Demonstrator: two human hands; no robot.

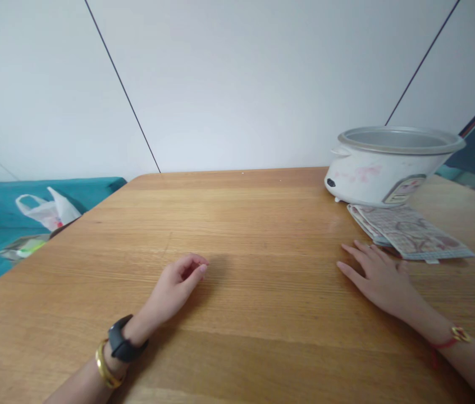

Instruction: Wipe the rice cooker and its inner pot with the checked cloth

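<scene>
Left hand: loosely curled, closure hard to tell
Right hand: spread, just beside folded cloth
Pot: behind folded cloth

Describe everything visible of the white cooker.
The white cooker stands upright, lidless, at the far right of the table. Its tapering body, seemingly metal or plastic, has a pink floral print, a label, a dark fitting low on the left, a handle above and a small foot. The rim and inside look like grey metal. A folded cloth lies at its base, perhaps partly beneath; the right hand rests apart.
</scene>
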